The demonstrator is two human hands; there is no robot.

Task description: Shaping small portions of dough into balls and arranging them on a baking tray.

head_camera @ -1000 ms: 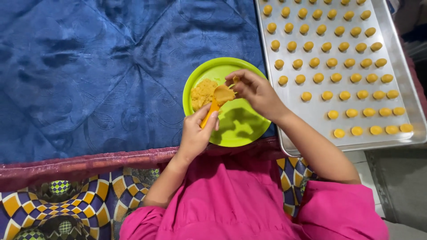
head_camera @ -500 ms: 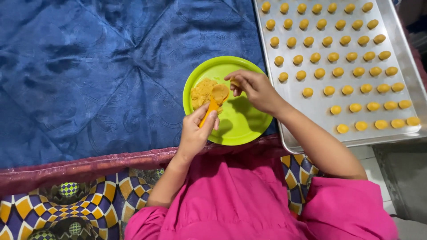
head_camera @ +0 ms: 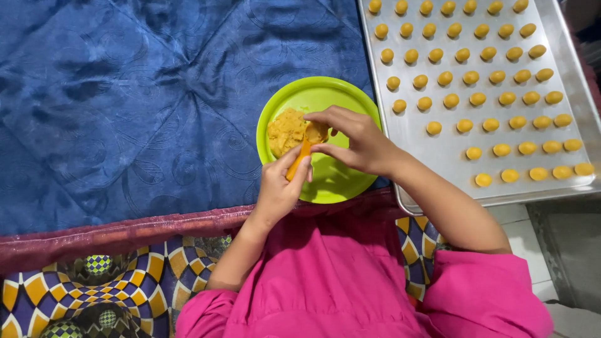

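The left hand [head_camera: 278,188] grips an orange spoon [head_camera: 300,156] by its handle, the bowl end resting in the mound of yellow dough [head_camera: 287,130] on the green plate [head_camera: 338,181] at mid-frame. The right hand [head_camera: 354,141] pinches narrowly at the dough on the spoon tip. To do this well, the pinch should likely take a small, even bit — matching the dough balls [head_camera: 466,125] lined up on the metal tray [head_camera: 407,134] at upper right. The tray's raised rim sits just beside the plate, so the right hand has to lift over it. Open room lies left, on the blue quilted cloth [head_camera: 125,106].
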